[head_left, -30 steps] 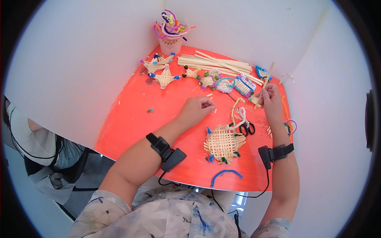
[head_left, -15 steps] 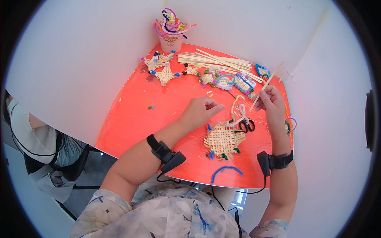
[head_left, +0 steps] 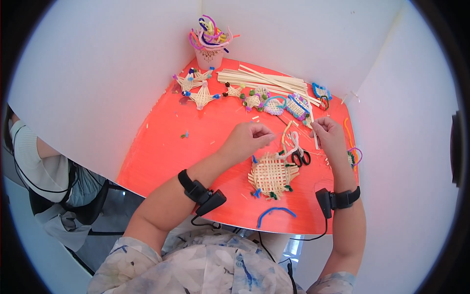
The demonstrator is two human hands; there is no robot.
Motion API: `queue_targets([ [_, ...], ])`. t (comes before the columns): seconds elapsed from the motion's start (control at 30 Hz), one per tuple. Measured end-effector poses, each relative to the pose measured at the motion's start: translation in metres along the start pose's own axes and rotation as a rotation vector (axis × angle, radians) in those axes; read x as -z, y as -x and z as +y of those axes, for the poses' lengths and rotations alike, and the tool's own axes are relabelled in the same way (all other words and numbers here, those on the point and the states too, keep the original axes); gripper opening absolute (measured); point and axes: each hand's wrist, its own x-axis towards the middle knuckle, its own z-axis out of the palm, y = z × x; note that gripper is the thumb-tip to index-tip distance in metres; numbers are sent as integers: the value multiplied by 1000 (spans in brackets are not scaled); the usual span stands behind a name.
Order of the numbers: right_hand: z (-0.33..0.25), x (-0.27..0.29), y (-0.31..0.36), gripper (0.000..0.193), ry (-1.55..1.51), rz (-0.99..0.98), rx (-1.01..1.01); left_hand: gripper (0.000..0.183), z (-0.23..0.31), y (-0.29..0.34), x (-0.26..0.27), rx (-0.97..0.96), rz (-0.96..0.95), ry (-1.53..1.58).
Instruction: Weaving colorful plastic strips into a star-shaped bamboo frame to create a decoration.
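Note:
My right hand (head_left: 331, 137) pinches a pale flat weaving strip (head_left: 316, 141) between thumb and fingers, held nearly upright above the table. My left hand (head_left: 247, 139) hovers to its left with thumb and fingertips pressed together; whatever they hold, if anything, is too thin to make out. Below and between the hands lies a round woven piece (head_left: 272, 172) of pale strips, with blue and green pipe-cleaner bits around its edge. Black-handled scissors (head_left: 306, 158) rest at its upper right, beside a white pipe-cleaner loop (head_left: 294, 142).
The red table (head_left: 161, 161) carries a bundle of strips (head_left: 264, 78), woven stars (head_left: 202, 96) and small woven pieces (head_left: 297, 105) along the back. A pink cup (head_left: 209, 58) of pipe cleaners stands in the corner. A blue pipe cleaner (head_left: 275, 209) lies near the front edge. Another person (head_left: 46, 164) sits at left.
My right hand has come down slightly and to the left, and the strip has swung from slanting to nearly upright. My left hand stays in almost the same place.

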Motion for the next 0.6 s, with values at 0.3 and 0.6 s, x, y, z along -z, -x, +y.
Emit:
queue_targets([
  [0.3,40,5,-36,21,526,-12,122,17,-37,-10,-3,-9,100,-69],
  [0.6,60,8,-121,22,705,133,285,16,-35,-11,-2,-46,42,-151],
])
